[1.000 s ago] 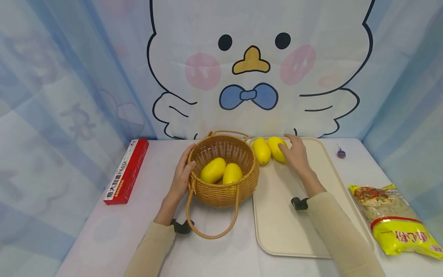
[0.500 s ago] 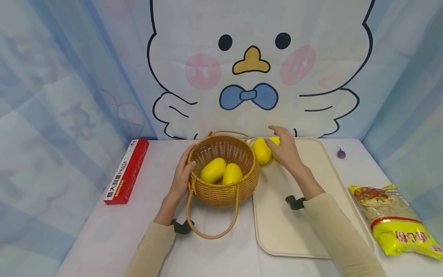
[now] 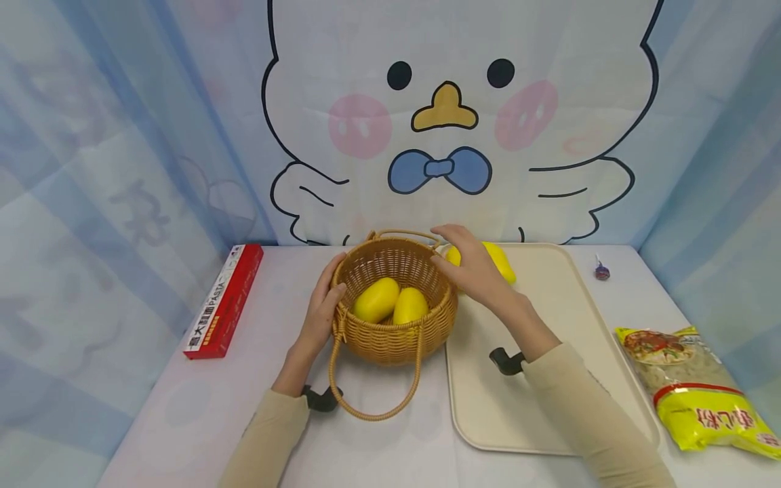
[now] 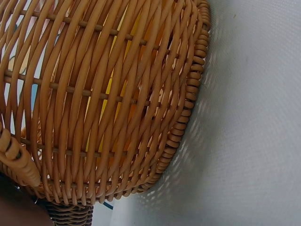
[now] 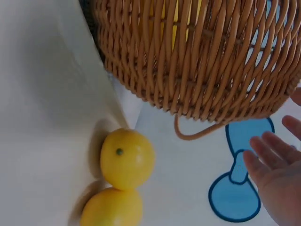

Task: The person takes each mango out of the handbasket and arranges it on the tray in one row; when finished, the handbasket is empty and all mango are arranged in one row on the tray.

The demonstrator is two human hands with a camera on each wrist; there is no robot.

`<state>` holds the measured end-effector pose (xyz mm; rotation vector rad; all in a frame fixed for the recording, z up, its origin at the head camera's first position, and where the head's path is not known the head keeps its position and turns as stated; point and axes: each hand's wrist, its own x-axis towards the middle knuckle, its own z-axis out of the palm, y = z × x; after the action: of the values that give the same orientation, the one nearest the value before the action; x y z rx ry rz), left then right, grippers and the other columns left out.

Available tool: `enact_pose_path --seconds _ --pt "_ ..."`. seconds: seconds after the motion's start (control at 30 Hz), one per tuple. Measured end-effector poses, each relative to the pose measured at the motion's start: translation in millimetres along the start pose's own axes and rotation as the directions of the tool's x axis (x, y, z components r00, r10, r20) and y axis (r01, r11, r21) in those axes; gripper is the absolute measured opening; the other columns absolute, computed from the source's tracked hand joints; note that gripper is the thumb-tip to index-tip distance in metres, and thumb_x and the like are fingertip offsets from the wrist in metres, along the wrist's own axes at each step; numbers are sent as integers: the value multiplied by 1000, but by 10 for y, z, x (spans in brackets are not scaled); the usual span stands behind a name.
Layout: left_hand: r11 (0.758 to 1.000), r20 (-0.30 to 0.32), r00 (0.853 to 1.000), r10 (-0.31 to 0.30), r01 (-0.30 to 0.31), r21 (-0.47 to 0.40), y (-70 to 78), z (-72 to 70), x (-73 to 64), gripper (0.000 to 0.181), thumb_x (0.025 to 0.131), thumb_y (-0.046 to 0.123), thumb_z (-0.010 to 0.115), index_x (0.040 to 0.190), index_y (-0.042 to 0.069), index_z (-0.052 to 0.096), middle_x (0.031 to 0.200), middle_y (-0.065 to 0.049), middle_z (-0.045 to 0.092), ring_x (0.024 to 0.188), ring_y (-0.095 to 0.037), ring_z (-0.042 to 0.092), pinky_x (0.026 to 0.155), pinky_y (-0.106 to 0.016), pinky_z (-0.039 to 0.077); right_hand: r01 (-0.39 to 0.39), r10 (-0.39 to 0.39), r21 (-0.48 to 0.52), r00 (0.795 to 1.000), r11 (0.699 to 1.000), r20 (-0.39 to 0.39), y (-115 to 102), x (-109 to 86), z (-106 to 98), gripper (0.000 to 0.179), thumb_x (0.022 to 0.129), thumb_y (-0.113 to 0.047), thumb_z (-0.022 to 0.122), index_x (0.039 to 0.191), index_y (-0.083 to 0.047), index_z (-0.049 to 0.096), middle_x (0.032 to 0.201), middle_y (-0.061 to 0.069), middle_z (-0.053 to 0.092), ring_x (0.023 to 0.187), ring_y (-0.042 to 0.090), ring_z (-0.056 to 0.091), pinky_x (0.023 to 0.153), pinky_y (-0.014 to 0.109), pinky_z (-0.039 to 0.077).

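My left hand holds the left side of a round wicker basket, its thumb at the rim. Inside lie two yellow oval fruits, and one handle hangs down in front. Close by the basket's right rim is my right hand, fingers spread and nothing in its grasp. In the right wrist view its fingers stand beside the woven wall. Two more yellow fruits sit behind this hand, partly hidden by it. The left wrist view is mostly filled by the basket's weave.
A beige tray lies right of the basket, under the two outer fruits. A red pasta box is at the left. On the right are a yellow noodle bag and a small wrapped lollipop. A printed curtain closes off the back.
My right hand has moved left from the fruits on the tray to the right rim of the basket, leaving both fruits there. The left hand has stayed at the basket.
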<state>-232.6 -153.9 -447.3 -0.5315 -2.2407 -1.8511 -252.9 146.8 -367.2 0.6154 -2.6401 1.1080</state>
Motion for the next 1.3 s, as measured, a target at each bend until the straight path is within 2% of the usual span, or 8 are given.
enact_pose_path --seconds 0.17,0.33,0.5,0.67,0.8,0.9,1.13,1.3 --pt "1000 5 1000 -5 5 2 -2 -6 0 54 103 24 38 156 30 29 163 4 28 152 -20 25 124 -50 21 74 -72 -31 994 997 80 -156 20 56 52 95 -24 65 144 -13 51 148 8 48 136 29 47 111 50 44" --pt "1000 2 1000 -5 5 -1 -4 -11 0 53 104 23 37 156 30 29 163 4 29 151 -19 26 124 -50 20 97 -81 -74 978 993 190 -283 45 122 54 96 -30 63 146 -17 49 152 8 45 140 30 45 113 52 41" --pt "1000 -3 1000 -8 8 -3 -7 -14 0 53 104 23 37 155 32 30 162 7 30 150 -17 27 124 -48 22 103 -37 -180 941 978 335 -377 106 228 57 95 -33 64 147 -17 49 150 8 48 136 29 49 110 49 45" --pt "1000 1 1000 -11 11 -15 1 -16 0 53 104 21 37 156 30 30 162 6 29 151 -17 27 125 -47 21 108 66 -353 892 929 447 -478 161 304 59 93 -36 65 146 -14 51 150 10 51 138 30 48 111 50 44" --pt "999 7 1000 -17 17 -28 16 -20 -3 53 104 21 37 156 29 29 163 5 28 151 -17 25 125 -47 20 135 111 -440 865 888 489 -526 192 358 60 90 -38 67 144 -16 53 148 8 54 138 30 49 106 52 47" --pt "1000 16 1000 -12 13 -29 19 -24 -4 54 104 20 37 157 26 27 164 2 26 152 -20 24 125 -50 19 135 137 -467 854 874 503 -545 207 393 60 89 -40 68 144 -18 54 144 5 57 134 29 53 100 52 50" --pt "1000 17 1000 -9 10 -6 -11 -11 4 54 104 22 38 156 30 28 163 4 28 151 -20 25 124 -50 21 86 193 -428 801 900 567 -567 206 438 58 86 -32 71 140 -15 58 134 5 64 118 26 60 98 47 50" --pt "1000 3 1000 -21 21 6 -9 0 -2 53 104 24 39 155 34 30 162 7 30 150 -17 27 124 -49 22 70 220 -437 785 897 579 -565 214 467 54 85 -28 74 135 -13 61 130 4 65 115 23 59 100 45 49"
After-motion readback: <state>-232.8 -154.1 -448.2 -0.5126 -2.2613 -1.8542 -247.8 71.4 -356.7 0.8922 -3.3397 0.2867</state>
